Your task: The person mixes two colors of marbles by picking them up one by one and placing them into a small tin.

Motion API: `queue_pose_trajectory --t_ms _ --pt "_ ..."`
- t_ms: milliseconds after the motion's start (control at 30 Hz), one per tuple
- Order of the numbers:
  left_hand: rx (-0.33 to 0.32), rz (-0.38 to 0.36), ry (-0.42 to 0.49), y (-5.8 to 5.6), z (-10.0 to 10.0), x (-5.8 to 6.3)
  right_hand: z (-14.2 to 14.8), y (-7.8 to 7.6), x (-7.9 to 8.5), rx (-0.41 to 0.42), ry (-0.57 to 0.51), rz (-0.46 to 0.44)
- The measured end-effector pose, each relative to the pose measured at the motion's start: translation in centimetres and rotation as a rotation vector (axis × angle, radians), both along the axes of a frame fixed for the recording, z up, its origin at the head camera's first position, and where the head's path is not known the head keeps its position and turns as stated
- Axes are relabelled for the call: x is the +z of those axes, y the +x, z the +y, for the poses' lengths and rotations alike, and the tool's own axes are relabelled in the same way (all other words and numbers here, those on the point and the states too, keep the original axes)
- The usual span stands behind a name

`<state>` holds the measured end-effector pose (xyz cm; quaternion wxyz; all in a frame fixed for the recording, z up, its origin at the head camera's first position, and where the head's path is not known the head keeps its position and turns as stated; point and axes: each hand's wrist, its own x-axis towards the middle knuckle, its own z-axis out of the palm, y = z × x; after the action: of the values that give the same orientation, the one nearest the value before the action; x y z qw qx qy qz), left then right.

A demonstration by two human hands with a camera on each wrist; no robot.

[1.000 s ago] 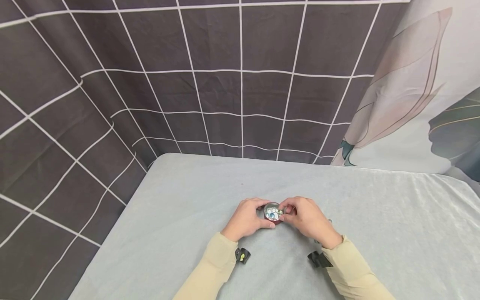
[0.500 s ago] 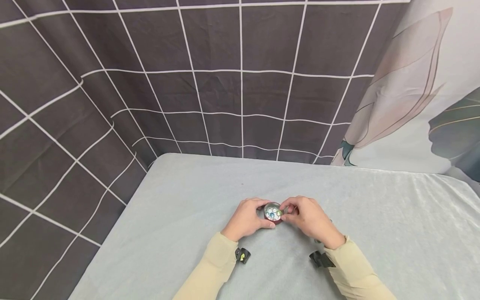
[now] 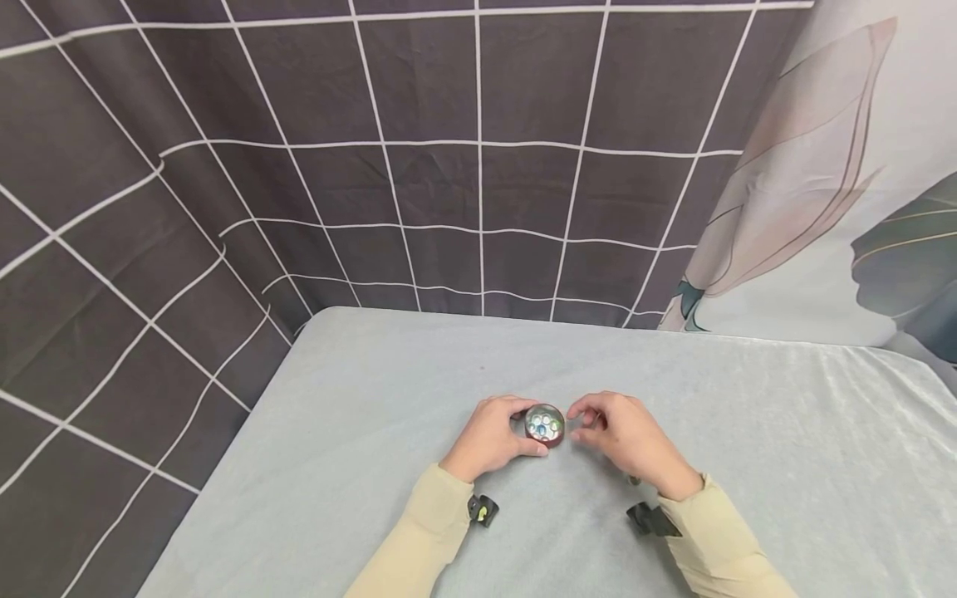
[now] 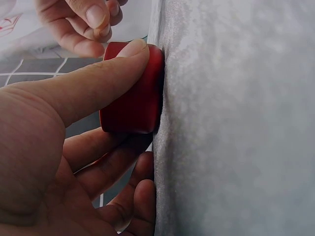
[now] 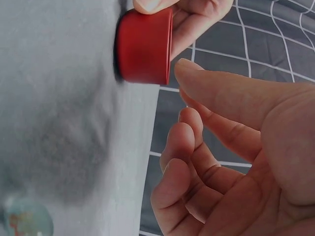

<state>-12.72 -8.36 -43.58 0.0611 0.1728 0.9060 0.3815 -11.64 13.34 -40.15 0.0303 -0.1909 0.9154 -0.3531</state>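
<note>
My left hand [image 3: 489, 436] grips a small red round tin [image 5: 145, 46] from its left side, thumb in front and fingers behind. The tin stands upright on the cloth. Several shiny round balls that look like glass marbles [image 3: 543, 426], one bluish, lie inside it in the head view. Just right of the tin, my right hand [image 3: 624, 436] hovers apart from it, thumb and fingers loosely bent with nothing between them. In the left wrist view the thumb lies across the tin's red wall [image 4: 133, 93], and its inside is hidden.
A light grey velvety cloth [image 3: 389, 365] covers the table. One blurred marble [image 5: 29, 216] lies on it near my right wrist. A dark curtain with a white grid [image 3: 441, 183] hangs behind and to the left; a floral curtain [image 3: 807, 183] hangs at right.
My right hand has drawn back to the right from the tin's rim, its fingertips now apart from it and empty. The left hand keeps its grip in place.
</note>
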Motion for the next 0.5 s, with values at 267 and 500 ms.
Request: queue_pose_trajectory --t_ms 267,500 --pt "0.011 -0.008 -0.02 0.1 0.1 0.1 1.5 0.0 0.0 -0.013 -0.006 0.002" --pt "0.016 -0.015 -0.018 0.1 0.0 0.1 3.0 0.0 0.1 -0.033 -0.016 -0.008"
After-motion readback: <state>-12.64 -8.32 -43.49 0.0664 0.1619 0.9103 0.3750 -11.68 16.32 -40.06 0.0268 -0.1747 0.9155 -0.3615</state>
